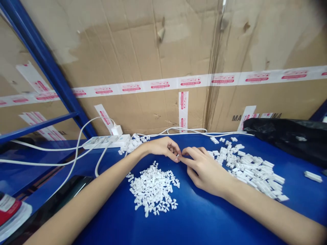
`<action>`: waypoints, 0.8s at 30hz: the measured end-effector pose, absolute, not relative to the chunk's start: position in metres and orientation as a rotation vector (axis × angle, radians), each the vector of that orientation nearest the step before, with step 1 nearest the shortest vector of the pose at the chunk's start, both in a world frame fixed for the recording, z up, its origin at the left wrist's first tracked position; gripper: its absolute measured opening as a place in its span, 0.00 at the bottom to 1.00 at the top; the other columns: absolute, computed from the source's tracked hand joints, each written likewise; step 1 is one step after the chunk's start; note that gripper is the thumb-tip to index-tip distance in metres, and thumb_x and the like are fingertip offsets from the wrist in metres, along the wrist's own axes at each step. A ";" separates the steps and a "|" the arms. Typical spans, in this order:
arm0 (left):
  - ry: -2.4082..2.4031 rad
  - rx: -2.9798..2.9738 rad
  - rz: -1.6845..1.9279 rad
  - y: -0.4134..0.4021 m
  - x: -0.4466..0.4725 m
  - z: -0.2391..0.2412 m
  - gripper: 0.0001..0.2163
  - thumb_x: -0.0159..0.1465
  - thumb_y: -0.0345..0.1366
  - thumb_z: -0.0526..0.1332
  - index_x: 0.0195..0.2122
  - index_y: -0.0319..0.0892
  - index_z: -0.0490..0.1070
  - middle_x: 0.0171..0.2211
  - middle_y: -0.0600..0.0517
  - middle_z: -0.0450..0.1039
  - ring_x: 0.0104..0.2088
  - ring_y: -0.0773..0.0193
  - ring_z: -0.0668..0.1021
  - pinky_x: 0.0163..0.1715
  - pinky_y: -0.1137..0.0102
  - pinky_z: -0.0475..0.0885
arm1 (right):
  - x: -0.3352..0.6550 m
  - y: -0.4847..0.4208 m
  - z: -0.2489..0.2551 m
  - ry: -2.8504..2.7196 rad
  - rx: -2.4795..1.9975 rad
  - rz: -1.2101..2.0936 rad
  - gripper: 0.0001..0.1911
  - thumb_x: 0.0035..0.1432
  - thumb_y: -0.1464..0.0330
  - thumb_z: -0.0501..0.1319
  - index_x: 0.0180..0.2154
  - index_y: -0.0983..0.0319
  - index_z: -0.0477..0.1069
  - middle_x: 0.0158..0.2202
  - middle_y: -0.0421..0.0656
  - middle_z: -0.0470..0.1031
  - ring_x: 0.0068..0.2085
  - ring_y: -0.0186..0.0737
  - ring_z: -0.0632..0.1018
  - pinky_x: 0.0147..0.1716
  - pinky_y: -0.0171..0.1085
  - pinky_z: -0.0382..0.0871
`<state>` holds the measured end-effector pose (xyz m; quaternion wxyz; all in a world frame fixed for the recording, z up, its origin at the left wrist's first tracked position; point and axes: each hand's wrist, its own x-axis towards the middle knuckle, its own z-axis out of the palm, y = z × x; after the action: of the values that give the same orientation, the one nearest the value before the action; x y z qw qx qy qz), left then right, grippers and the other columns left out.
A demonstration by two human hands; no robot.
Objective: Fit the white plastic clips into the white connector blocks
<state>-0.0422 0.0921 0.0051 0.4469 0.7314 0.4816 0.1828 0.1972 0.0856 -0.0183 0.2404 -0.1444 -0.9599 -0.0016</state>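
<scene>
My left hand (163, 147) and my right hand (204, 168) meet fingertip to fingertip over the blue table (204, 221). Both pinch one small white plastic piece (179, 157) between them; it is mostly hidden by the fingers. Just in front of my hands lies a heap of small white plastic clips (153, 189). To the right of my right hand spreads a pile of white rectangular plastic parts (252, 170). A smaller cluster of white pieces (133, 143) lies behind my left wrist.
A white power strip (106, 141) with a plugged charger and white cables lies at the back left. A black plastic bag (288, 136) sits at the right. Cardboard boxes (163, 68) wall off the back. A dark phone (68, 190) lies at the left.
</scene>
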 end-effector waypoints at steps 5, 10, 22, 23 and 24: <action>1.448 1.860 0.607 0.077 -0.043 0.021 0.15 0.57 0.44 0.72 0.40 0.39 0.80 0.29 0.51 0.78 0.29 0.64 0.77 0.31 0.70 0.71 | 0.206 0.087 -0.015 -2.544 -0.570 -0.112 0.15 0.69 0.71 0.53 0.46 0.63 0.79 0.45 0.50 0.75 0.44 0.48 0.76 0.44 0.49 0.67; 2.365 2.086 0.607 0.050 -0.074 0.029 0.08 0.61 0.36 0.66 0.39 0.41 0.80 0.33 0.48 0.80 0.35 0.57 0.80 0.37 0.67 0.70 | 0.205 0.086 -0.025 -2.540 -0.740 -0.243 0.16 0.70 0.65 0.56 0.39 0.64 0.80 0.43 0.53 0.75 0.46 0.53 0.76 0.43 0.49 0.67; 2.844 1.802 0.800 0.006 -0.112 0.011 0.14 0.68 0.40 0.60 0.46 0.36 0.77 0.36 0.43 0.78 0.39 0.51 0.80 0.41 0.63 0.70 | 0.200 0.077 -0.029 -2.522 -0.904 -0.280 0.18 0.71 0.65 0.52 0.41 0.64 0.79 0.43 0.51 0.76 0.47 0.52 0.76 0.46 0.48 0.62; 2.830 1.837 0.854 0.005 -0.106 0.012 0.14 0.68 0.40 0.59 0.48 0.36 0.76 0.37 0.42 0.77 0.41 0.50 0.79 0.42 0.62 0.71 | 0.200 0.076 -0.027 -2.514 -0.917 -0.330 0.18 0.71 0.65 0.51 0.40 0.64 0.79 0.42 0.51 0.76 0.47 0.52 0.76 0.45 0.48 0.61; 2.790 1.892 0.923 0.004 -0.099 0.012 0.15 0.69 0.41 0.58 0.49 0.36 0.75 0.37 0.43 0.76 0.42 0.51 0.79 0.44 0.62 0.71 | 0.201 0.075 -0.026 -2.501 -0.930 -0.387 0.19 0.72 0.64 0.50 0.39 0.64 0.78 0.42 0.51 0.76 0.47 0.53 0.75 0.45 0.48 0.60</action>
<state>-0.0986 0.0037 0.0123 -0.1759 0.5328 0.7859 0.2601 0.2005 0.0750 -0.0258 0.2207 -0.3363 -0.9048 -0.1400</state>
